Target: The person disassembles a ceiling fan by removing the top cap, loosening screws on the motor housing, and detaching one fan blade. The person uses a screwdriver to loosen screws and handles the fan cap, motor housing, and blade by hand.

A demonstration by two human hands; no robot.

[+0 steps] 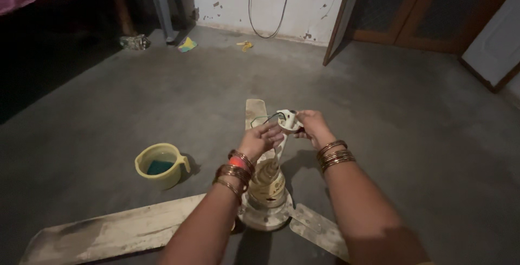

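Gripping the fan's rod top (288, 120), both hands' fingers (271, 133) closed; yellow bucket (161, 165) left.

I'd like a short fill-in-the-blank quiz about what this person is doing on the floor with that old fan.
1. Both hands, left hand and right hand, hold the top of a ceiling ____.
2. The mug beside the fan's blade is coloured ____.
3. Both wrists wear ____.
4. The fan motor rests on the ____.

Missing words: fan; yellow; bangles; floor
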